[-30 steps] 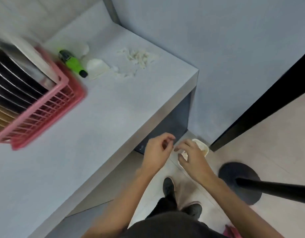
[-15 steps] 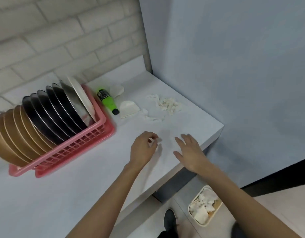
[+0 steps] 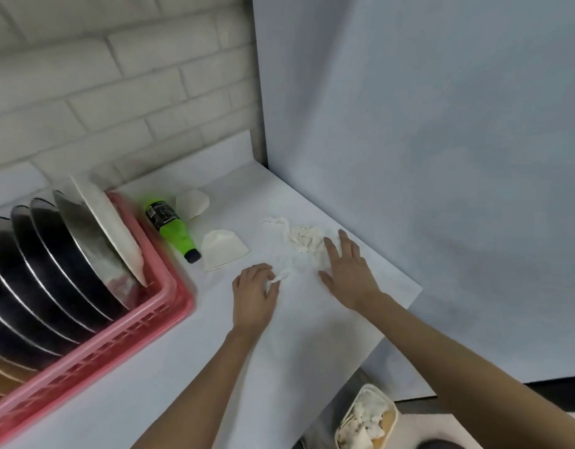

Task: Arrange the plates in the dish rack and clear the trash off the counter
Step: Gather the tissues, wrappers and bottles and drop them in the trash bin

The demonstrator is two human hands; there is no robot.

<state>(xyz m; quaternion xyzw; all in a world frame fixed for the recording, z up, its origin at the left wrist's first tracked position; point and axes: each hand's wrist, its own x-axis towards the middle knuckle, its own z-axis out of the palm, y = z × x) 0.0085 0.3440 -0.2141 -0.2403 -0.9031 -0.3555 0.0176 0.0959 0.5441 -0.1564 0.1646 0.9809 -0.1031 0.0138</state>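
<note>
Pinching a white paper scrap on the counter with the curled fingers of the left hand, and laying the right hand flat, fingers straight, on the near edge of a pile of shredded paper. Just beside, lying flat: a green bottle, dark label too blurred to read, with two crumpled paper wads near it. At left, standing on edge in the pink dish rack: dark, brown and white plates; down on the floor, a cream bin holding scraps.

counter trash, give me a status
Left hand pinching one shred; right hand open on shred pile; plates in dish rack; green bottle lying clear.
</note>
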